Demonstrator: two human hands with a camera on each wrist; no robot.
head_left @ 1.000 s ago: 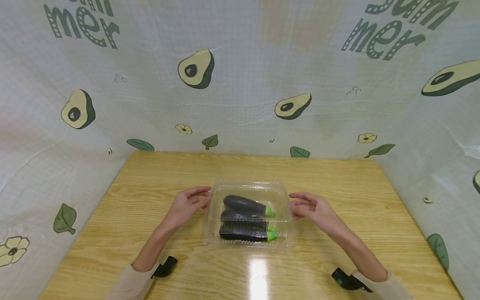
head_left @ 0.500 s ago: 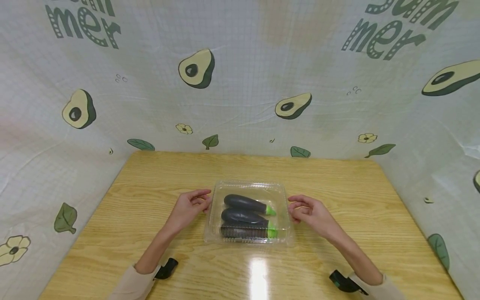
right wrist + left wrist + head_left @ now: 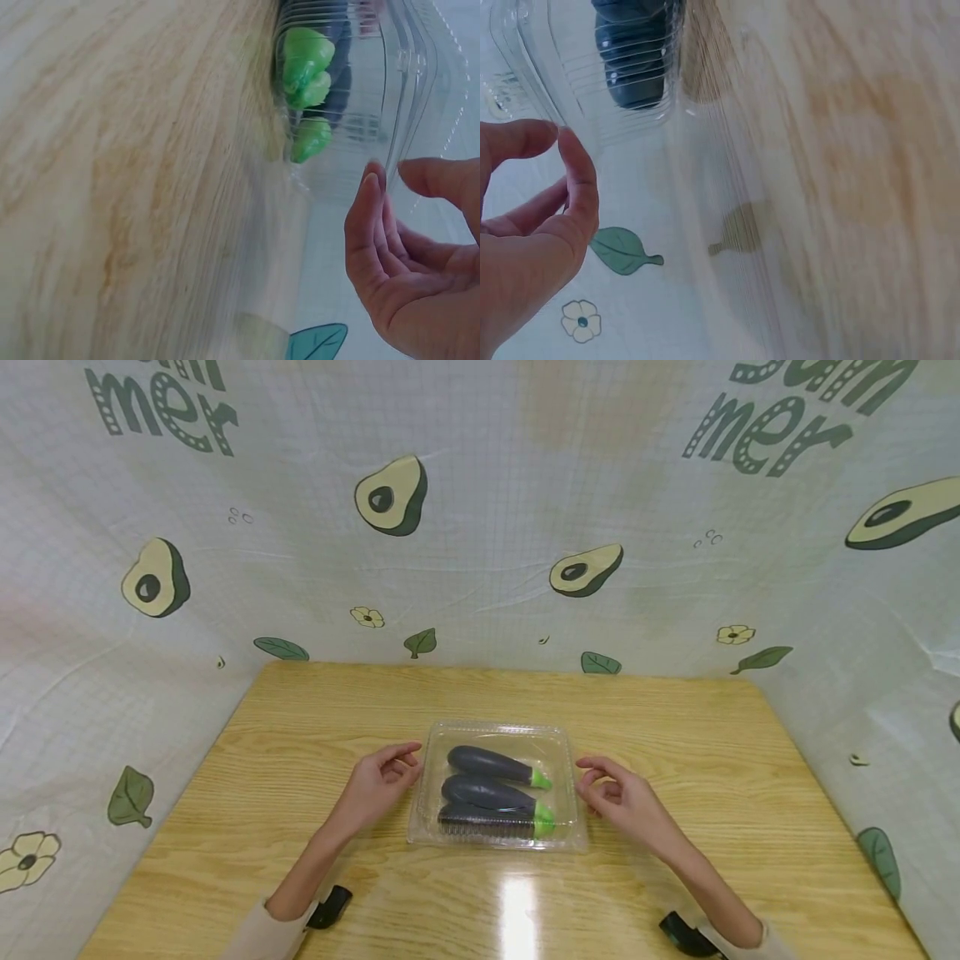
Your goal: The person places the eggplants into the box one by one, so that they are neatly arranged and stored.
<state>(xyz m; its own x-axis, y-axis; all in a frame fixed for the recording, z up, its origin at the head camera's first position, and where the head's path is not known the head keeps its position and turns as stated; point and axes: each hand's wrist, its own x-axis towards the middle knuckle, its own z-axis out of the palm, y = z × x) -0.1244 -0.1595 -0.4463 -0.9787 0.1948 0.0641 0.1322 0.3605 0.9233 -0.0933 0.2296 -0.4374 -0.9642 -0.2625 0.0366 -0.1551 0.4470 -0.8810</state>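
Note:
A clear plastic container [image 3: 491,728] sits on the wooden table in the head view, its lid down. Three dark eggplants [image 3: 483,792] with bright green caps lie inside, side by side. My left hand [image 3: 375,785] is at the container's left side, thumb and index fingertip meeting at the rim [image 3: 525,52] in the left wrist view. On the opposite side, my right hand [image 3: 628,797] pinches the rim between thumb and fingertips, as the right wrist view shows. Green caps [image 3: 307,56] show through the ribbed wall there. The left hand's other fingers are bent and partly hidden.
The wooden table [image 3: 337,702] extends around the container on all sides. A pale cloth [image 3: 480,510] printed with avocados, leaves and flowers hangs behind it and along both sides. Black wrist cameras [image 3: 330,906] sit at both sleeves.
Both hands have shifted slightly toward me along the container's sides. The ribbed front of the clear plastic shows a little lower over the nearest eggplant than before.

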